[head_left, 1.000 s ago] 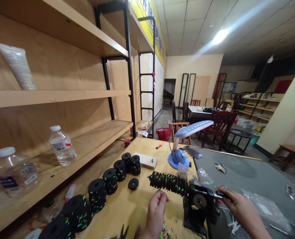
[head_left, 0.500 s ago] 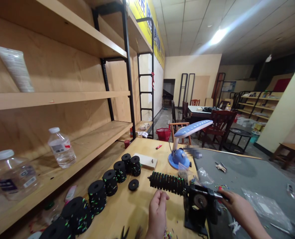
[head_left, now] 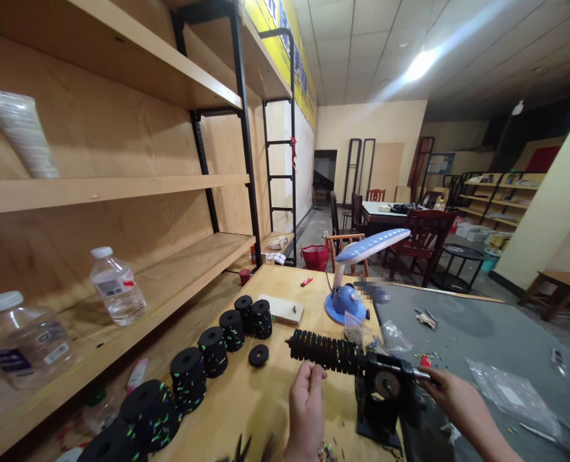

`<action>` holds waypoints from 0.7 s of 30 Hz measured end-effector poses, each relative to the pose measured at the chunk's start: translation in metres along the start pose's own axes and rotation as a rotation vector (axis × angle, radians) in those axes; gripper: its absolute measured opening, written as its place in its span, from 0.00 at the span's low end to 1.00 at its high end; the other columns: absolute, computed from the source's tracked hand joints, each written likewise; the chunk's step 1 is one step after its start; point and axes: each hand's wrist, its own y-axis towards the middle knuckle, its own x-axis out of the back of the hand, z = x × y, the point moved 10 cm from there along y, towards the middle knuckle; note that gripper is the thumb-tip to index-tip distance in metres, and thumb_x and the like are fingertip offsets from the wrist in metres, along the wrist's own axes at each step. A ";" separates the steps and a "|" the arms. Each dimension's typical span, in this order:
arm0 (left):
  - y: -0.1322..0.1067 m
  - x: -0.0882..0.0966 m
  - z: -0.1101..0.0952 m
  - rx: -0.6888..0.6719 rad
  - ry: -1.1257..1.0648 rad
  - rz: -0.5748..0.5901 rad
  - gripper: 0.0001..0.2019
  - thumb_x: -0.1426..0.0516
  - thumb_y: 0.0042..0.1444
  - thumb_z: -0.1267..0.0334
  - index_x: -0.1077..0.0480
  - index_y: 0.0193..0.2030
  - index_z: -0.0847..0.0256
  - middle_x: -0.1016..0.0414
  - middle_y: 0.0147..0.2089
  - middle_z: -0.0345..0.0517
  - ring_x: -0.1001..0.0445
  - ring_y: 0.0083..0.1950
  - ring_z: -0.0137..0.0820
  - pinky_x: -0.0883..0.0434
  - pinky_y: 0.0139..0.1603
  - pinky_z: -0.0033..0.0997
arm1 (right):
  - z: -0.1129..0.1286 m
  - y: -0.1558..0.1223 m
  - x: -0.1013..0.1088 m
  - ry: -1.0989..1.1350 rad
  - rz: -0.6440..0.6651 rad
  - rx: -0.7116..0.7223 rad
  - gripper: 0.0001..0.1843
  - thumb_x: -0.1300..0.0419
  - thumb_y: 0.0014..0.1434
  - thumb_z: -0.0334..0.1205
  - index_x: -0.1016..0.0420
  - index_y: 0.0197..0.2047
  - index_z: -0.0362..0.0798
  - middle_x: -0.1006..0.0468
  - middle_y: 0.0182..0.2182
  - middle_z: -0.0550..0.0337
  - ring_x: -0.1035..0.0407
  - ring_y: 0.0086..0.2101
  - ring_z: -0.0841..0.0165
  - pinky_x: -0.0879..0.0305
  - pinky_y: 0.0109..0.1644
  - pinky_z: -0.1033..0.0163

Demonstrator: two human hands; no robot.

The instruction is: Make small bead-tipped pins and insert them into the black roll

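Workshop-type room, tall wooden shelving (head_left: 116, 186) on the left, work going on over a pale wood table (head_left: 249, 401) w/ a grey surface (head_left: 477, 327) next to it. Main thing's the row of black discs (head_left: 323, 351) on a spindle, sticking out left of a black hand-crank machine (head_left: 383, 398). L hand (head_left: 306, 401) is right below the row, thumb & fingertips pinched together; can't tell if there's anything fine btwn them. R hand (head_left: 445, 388) is clamped on the handle (head_left: 422, 373) at the other end. Further out: a loose black disc (head_left: 258, 355), a line of speckled black spools (head_left: 187, 378), a blue desk lamp (head_left: 345, 305) behind, coloured bits (head_left: 327, 452) near the L wrist, plastic bag (head_left: 510, 391) off right. IMO the risk rn: crank too fast and discs could snag the L fingertips, prob bc they're so close. Also a bumped forearm might scatter those bits tbh.
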 end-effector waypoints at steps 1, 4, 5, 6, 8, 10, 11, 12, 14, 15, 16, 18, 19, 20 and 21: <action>-0.001 0.004 -0.012 -0.095 0.058 -0.036 0.22 0.41 0.49 0.40 0.36 0.26 0.58 0.43 0.21 0.34 0.43 0.25 0.28 0.45 0.25 0.26 | 0.000 0.000 -0.003 0.003 0.010 0.001 0.17 0.48 0.57 0.46 0.19 0.42 0.55 0.15 0.36 0.56 0.21 0.35 0.58 0.29 0.34 0.60; -0.005 0.007 -0.036 -0.268 0.227 -0.061 0.21 0.45 0.54 0.42 0.35 0.26 0.59 0.43 0.21 0.35 0.44 0.25 0.28 0.44 0.27 0.26 | 0.003 -0.003 -0.006 -0.003 0.007 -0.008 0.18 0.48 0.57 0.45 0.21 0.44 0.52 0.16 0.39 0.53 0.22 0.38 0.57 0.28 0.37 0.58; -0.006 0.006 -0.038 -0.274 0.264 -0.039 0.21 0.46 0.55 0.42 0.35 0.26 0.59 0.44 0.21 0.34 0.45 0.24 0.27 0.45 0.26 0.26 | 0.004 -0.005 -0.004 -0.021 0.000 -0.018 0.19 0.48 0.57 0.45 0.21 0.46 0.51 0.16 0.39 0.52 0.22 0.38 0.56 0.29 0.37 0.58; -0.006 0.006 -0.039 -0.270 0.283 -0.020 0.20 0.46 0.56 0.43 0.35 0.27 0.59 0.45 0.21 0.34 0.46 0.24 0.27 0.45 0.26 0.26 | 0.007 -0.008 -0.001 -0.045 -0.016 -0.018 0.19 0.47 0.57 0.45 0.22 0.47 0.49 0.16 0.39 0.51 0.23 0.39 0.55 0.29 0.38 0.57; -0.006 0.007 -0.041 -0.258 0.304 0.008 0.19 0.46 0.57 0.45 0.34 0.27 0.59 0.45 0.21 0.34 0.46 0.23 0.27 0.45 0.26 0.26 | 0.012 -0.019 0.014 -0.121 -0.083 -0.052 0.23 0.47 0.57 0.47 0.25 0.50 0.45 0.17 0.40 0.47 0.25 0.41 0.53 0.30 0.40 0.55; -0.006 0.008 -0.042 -0.253 0.314 0.032 0.17 0.46 0.57 0.47 0.34 0.28 0.59 0.45 0.20 0.33 0.46 0.23 0.27 0.46 0.25 0.25 | 0.021 -0.038 0.034 -0.190 -0.175 -0.092 0.24 0.50 0.59 0.47 0.27 0.52 0.43 0.18 0.41 0.45 0.26 0.42 0.52 0.31 0.40 0.54; -0.006 0.008 -0.043 -0.252 0.319 0.043 0.17 0.46 0.57 0.48 0.34 0.28 0.60 0.45 0.20 0.33 0.47 0.23 0.26 0.46 0.25 0.25 | 0.028 -0.050 0.046 -0.220 -0.249 -0.111 0.23 0.51 0.60 0.46 0.26 0.51 0.43 0.19 0.41 0.45 0.27 0.43 0.52 0.32 0.42 0.53; -0.006 0.009 -0.043 -0.250 0.325 0.053 0.17 0.46 0.58 0.48 0.34 0.28 0.60 0.45 0.20 0.33 0.47 0.22 0.26 0.47 0.25 0.25 | 0.037 -0.065 0.058 -0.228 -0.326 -0.114 0.22 0.52 0.61 0.46 0.26 0.50 0.43 0.19 0.41 0.45 0.27 0.43 0.52 0.33 0.44 0.52; -0.005 0.009 -0.044 -0.243 0.336 0.074 0.16 0.46 0.58 0.49 0.34 0.28 0.60 0.46 0.20 0.32 0.47 0.22 0.26 0.47 0.24 0.25 | 0.062 -0.096 0.070 -0.141 -0.433 -0.094 0.21 0.52 0.62 0.48 0.25 0.47 0.44 0.19 0.37 0.47 0.27 0.40 0.54 0.34 0.44 0.54; -0.006 0.008 -0.045 -0.239 0.341 0.087 0.16 0.46 0.58 0.49 0.34 0.28 0.59 0.46 0.20 0.32 0.48 0.22 0.26 0.47 0.24 0.25 | 0.077 -0.110 0.069 -0.064 -0.440 -0.067 0.20 0.51 0.62 0.49 0.25 0.46 0.45 0.19 0.35 0.48 0.27 0.37 0.56 0.33 0.42 0.56; -0.006 0.008 -0.045 -0.236 0.343 0.101 0.16 0.46 0.58 0.49 0.34 0.27 0.59 0.46 0.19 0.32 0.48 0.21 0.26 0.48 0.24 0.25 | 0.095 -0.121 0.062 0.030 -0.407 -0.011 0.17 0.49 0.62 0.48 0.25 0.44 0.47 0.19 0.33 0.50 0.27 0.35 0.59 0.33 0.41 0.58; -0.006 0.007 -0.047 -0.231 0.348 0.126 0.16 0.46 0.58 0.49 0.35 0.27 0.59 0.46 0.19 0.31 0.48 0.21 0.25 0.48 0.24 0.25 | 0.136 -0.135 0.032 0.201 -0.235 0.100 0.12 0.48 0.63 0.43 0.25 0.40 0.50 0.19 0.33 0.54 0.27 0.34 0.62 0.33 0.39 0.61; -0.006 0.006 -0.047 -0.228 0.350 0.137 0.17 0.46 0.58 0.49 0.35 0.27 0.59 0.47 0.19 0.31 0.49 0.21 0.25 0.48 0.23 0.25 | 0.156 -0.139 0.017 0.270 -0.155 0.155 0.11 0.48 0.63 0.42 0.25 0.39 0.51 0.20 0.31 0.55 0.27 0.33 0.63 0.33 0.37 0.62; -0.006 0.006 -0.047 -0.222 0.352 0.149 0.17 0.47 0.58 0.49 0.36 0.27 0.59 0.48 0.19 0.31 0.49 0.21 0.25 0.49 0.23 0.25 | 0.171 -0.142 0.006 0.321 -0.132 0.167 0.12 0.49 0.63 0.41 0.25 0.37 0.51 0.20 0.29 0.56 0.27 0.31 0.63 0.33 0.36 0.63; -0.006 0.005 -0.047 -0.217 0.353 0.157 0.17 0.47 0.58 0.49 0.36 0.27 0.59 0.49 0.19 0.30 0.49 0.21 0.25 0.49 0.23 0.25 | 0.184 -0.141 -0.007 0.354 -0.082 0.171 0.11 0.49 0.63 0.39 0.25 0.37 0.50 0.20 0.29 0.56 0.27 0.32 0.63 0.33 0.36 0.63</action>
